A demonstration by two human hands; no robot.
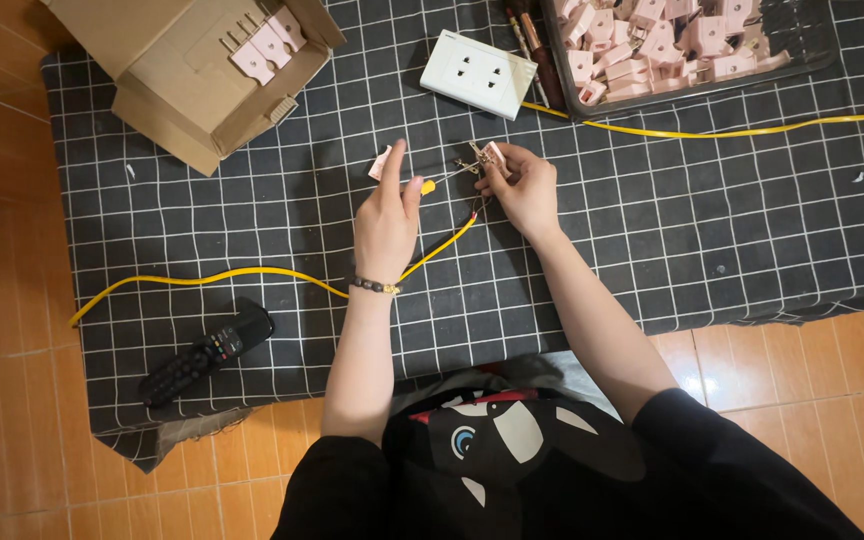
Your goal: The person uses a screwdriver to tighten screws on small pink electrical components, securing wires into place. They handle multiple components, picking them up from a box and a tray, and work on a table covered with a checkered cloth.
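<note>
An open brown cardboard box [187, 70] lies at the far left corner of the checked cloth, tipped on its side with its flaps spread, and a few pale pink parts show inside its mouth. At the far right stands a dark, shallow rectangular tray [802, 50], heaped with more pale pink parts; no labels, signs or screens show

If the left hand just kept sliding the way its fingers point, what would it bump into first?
The left hand points up the picture, away from the body. Past the small pink part at its fingertips lies bare checked cloth. The white wall socket sits slightly right of that line, so the hand probably passes beside it.
</note>
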